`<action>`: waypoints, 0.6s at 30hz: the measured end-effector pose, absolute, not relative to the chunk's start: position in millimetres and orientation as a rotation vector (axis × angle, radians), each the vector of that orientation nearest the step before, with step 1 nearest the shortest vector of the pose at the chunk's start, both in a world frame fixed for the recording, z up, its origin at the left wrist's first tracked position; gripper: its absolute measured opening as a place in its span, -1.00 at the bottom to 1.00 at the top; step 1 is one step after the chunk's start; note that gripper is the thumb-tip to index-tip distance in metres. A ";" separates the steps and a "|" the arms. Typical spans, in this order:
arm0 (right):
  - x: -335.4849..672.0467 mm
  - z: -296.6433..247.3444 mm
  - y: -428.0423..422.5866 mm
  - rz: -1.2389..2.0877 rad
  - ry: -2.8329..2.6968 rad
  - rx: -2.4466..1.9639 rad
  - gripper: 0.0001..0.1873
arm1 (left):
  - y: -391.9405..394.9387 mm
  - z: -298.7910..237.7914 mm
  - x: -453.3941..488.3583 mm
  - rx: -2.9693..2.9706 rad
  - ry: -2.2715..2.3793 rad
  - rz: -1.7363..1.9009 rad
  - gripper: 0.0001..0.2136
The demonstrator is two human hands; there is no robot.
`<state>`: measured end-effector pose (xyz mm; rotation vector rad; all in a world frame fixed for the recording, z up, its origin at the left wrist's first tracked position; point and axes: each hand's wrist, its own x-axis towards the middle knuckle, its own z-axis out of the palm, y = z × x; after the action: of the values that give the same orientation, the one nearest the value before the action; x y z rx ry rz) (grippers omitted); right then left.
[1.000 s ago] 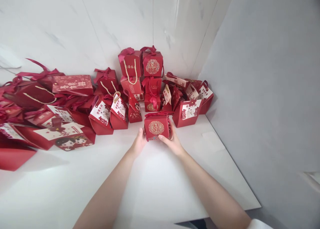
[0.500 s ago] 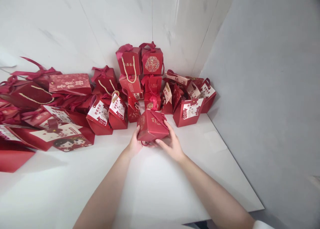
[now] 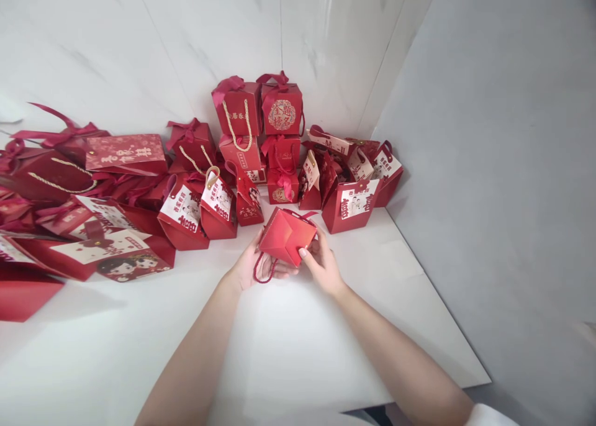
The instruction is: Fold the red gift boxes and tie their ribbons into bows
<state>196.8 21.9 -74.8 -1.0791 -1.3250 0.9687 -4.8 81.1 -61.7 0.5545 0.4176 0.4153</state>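
Observation:
Between my two hands is a small red gift box, tipped so that a plain face with crossing folded flaps shows towards me. My left hand supports it from the left and below, its fingers partly hidden behind the box. A dark red cord handle hangs in a loop over those fingers. My right hand grips the right side, thumb on the folded face. Just behind the held box stand a small red box with a pink ribbon and a slanted red favor box.
Two stacks of red boxes, topped by a box with a rope handle and a box with a round emblem, stand against the marbled wall. Many more favor boxes crowd the left of the white table. Several tagged boxes stand right, near a grey wall.
Both hands have turned the box over, so its printed side has swung away and the folded face shows. Its cord loop now hangs lower at the left. The view has shifted slightly.

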 end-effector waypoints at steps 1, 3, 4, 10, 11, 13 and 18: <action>196.5 -74.6 21.6 0.983 -1.324 -1.066 -0.25 | 80.7 -61.1 -4.3 0.561 0.435 0.422 -0.24; 196.5 -73.7 21.1 1.015 -1.323 -1.048 -0.23 | 80.0 -59.9 -3.4 0.578 0.466 0.430 -0.24; 196.7 -73.1 20.9 1.025 -1.324 -1.047 -0.22 | 79.8 -59.5 -3.0 0.585 0.467 0.430 -0.24; 197.7 -72.4 20.3 1.066 -1.322 -1.045 -0.22 | 79.6 -59.5 -2.6 0.605 0.385 0.417 -0.22; 197.6 -73.0 20.4 1.065 -1.323 -1.047 -0.22 | 79.5 -59.7 -2.6 0.606 0.395 0.415 -0.21; 197.4 -74.4 20.7 1.052 -1.321 -1.059 -0.22 | 79.4 -59.9 -2.5 0.612 0.433 0.414 -0.20; 197.3 -76.0 20.9 1.008 -1.334 -1.083 -0.22 | 79.5 -59.5 -2.2 0.627 0.499 0.422 -0.21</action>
<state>197.3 20.9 -76.0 -1.0834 -1.3337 1.0082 -2.2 79.5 -59.5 0.6271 0.4987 0.4219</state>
